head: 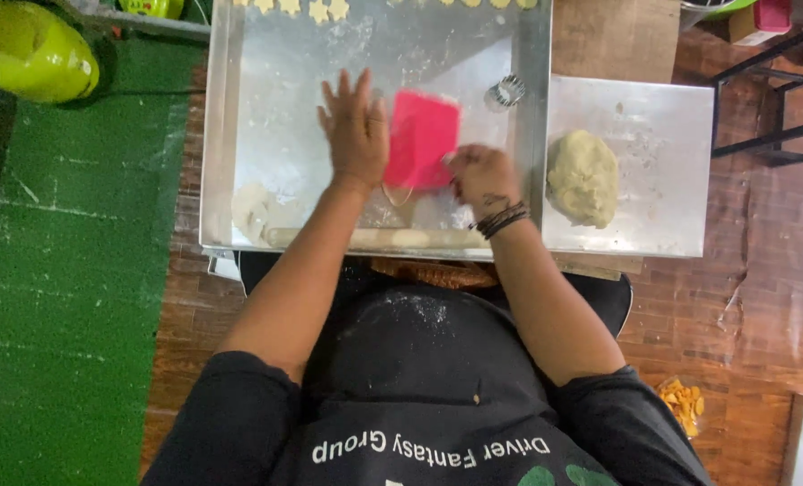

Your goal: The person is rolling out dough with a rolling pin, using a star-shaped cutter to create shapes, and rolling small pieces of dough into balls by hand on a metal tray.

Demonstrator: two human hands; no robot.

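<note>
Person is standing over a floured steel tray (239,135) on the worktop, working dough. Left hand (356,130) is lying flat on the tray, fingers spread, palm down, just left of a pink scraper (422,135). Right hand (480,175) is gripping the scraper's lower right corner, fingers curled around its edge; the exact pinch is blurred. The scraper is sitting near the tray's middle, flat or slightly tilted, can't tell which.

Progress, judging from how things are lying: a row of cut star cookies (300,8) is already lined up along the tray's far edge, so some cutting looks done. A round cutter (507,89) is resting idle near the tray's right side, apart from both hands. A rolling pin (379,238) is lying along the near edge, not in use. Thin dough scraps (253,211) are sitting at the near left corner, and a faint sheet edge is showing just below the scraper.

Plenty seems left: a big dough lump (582,177) is waiting unrolled on a second, smaller tray (671,126) to the right. Looks like mid-batch, scraping or lifting stage.
</note>
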